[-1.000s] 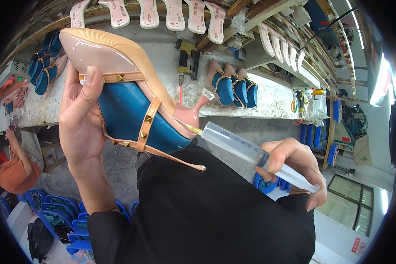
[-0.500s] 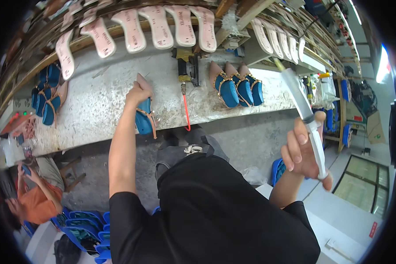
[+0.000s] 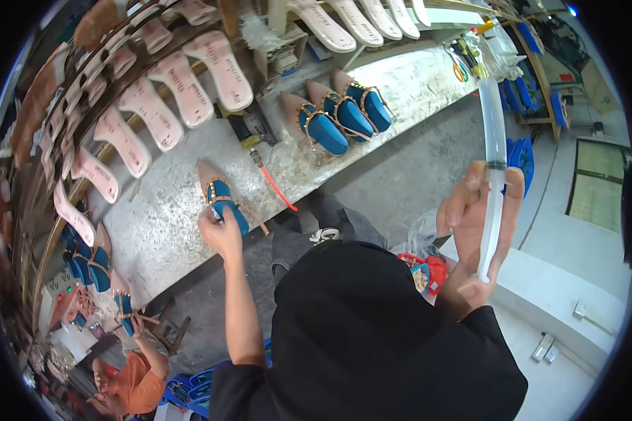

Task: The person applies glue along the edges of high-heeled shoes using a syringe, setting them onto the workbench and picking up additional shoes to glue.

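— Shoe (image 3: 223,198) first: where is it?
— Blue pointed shoe with a tan studded strap, lying on the pale, scuffed counter (image 3: 161,231) near its front edge, toe pointing away from the person.
— And the left hand (image 3: 219,233)?
— It rests at the heel end of that shoe, fingers (image 3: 207,219) curled onto the back of it. Whether they pinch it or only touch it, I cannot tell.
— Right hand (image 3: 479,228)?
— Raised off to the right, well apart from the counter. Its fingers (image 3: 463,203) are wrapped around a long clear syringe (image 3: 494,168), held nearly upright with its yellowish tip at the top and the plunger end down by the palm.
— What else lies on the counter?
— Three more blue shoes (image 3: 340,112) stand side by side further along, well apart from the first one. A thin red rod (image 3: 275,188) lies between them and the single shoe, reaching the counter's front edge.
— Above that?
— A rack of pink insoles (image 3: 154,112) runs along the back in a curved row.
— Anyone else about?
— A person in an orange top (image 3: 137,375) sits low at the left, with more blue shoes (image 3: 88,259) near them at that end of the counter.
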`<move>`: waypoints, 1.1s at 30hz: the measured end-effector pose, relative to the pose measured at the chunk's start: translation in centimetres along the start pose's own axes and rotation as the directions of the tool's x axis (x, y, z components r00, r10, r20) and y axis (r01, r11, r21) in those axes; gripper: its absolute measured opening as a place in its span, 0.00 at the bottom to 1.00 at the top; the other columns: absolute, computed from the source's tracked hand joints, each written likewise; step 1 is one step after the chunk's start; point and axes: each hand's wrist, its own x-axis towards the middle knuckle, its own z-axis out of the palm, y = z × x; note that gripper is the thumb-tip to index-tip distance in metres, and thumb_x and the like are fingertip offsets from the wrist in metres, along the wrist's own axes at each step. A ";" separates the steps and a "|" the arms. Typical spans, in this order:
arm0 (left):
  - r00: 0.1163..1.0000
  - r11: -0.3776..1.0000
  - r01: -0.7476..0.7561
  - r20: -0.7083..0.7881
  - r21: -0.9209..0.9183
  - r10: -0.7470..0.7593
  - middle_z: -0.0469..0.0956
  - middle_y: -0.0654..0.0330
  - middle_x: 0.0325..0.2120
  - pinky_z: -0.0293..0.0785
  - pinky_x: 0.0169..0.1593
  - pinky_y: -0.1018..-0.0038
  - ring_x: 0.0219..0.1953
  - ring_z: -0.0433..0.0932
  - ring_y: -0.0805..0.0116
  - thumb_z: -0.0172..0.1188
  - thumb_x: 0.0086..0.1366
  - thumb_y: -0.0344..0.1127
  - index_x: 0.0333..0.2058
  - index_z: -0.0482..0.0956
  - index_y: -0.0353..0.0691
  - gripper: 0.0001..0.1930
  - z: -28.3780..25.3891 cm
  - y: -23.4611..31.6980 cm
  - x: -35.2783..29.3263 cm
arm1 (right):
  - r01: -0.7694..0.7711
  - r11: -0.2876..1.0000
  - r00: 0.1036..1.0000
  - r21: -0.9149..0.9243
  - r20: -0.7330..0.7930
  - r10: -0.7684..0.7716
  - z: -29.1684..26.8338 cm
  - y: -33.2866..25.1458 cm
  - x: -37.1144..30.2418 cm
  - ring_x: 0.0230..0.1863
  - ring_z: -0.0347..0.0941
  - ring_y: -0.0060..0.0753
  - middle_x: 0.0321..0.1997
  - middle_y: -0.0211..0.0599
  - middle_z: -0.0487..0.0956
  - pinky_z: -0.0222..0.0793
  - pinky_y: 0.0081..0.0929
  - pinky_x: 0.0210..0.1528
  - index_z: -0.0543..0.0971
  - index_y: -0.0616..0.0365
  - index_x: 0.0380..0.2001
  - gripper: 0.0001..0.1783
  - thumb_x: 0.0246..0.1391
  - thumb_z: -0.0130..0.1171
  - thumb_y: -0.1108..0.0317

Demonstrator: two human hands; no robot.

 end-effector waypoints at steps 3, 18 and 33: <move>0.980 0.972 0.187 0.089 -0.144 -0.175 0.79 0.40 0.47 0.74 0.54 0.58 0.48 0.80 0.43 0.68 0.56 0.32 0.51 0.78 0.25 0.25 1.4 -1.2 -2.6 | 0.012 0.997 1.000 -0.079 -0.028 -0.014 -2.0 0.7 1.0 0.37 0.71 0.29 0.54 0.42 0.66 0.70 0.27 0.37 0.53 0.48 0.71 0.73 0.22 0.83 0.42; 0.981 0.870 0.193 0.074 -0.454 -0.179 0.82 0.58 0.36 0.77 0.44 0.70 0.38 0.80 0.68 0.66 0.54 0.24 0.49 0.80 0.31 0.22 12.2 15.9 -7.6 | -0.085 0.993 0.996 0.086 0.011 0.084 -18.8 4.9 5.8 0.36 0.69 0.29 0.54 0.44 0.64 0.70 0.27 0.32 0.52 0.47 0.73 0.75 0.21 0.81 0.40; 0.986 0.970 -0.014 -0.165 -0.244 -0.028 0.72 0.37 0.57 0.66 0.65 0.56 0.59 0.72 0.40 0.59 0.52 0.25 0.62 0.68 0.25 0.35 21.3 19.2 -8.2 | -0.119 0.986 0.972 0.115 0.214 0.093 -19.5 5.5 8.5 0.35 0.70 0.30 0.49 0.41 0.65 0.69 0.29 0.33 0.53 0.45 0.71 0.75 0.19 0.82 0.39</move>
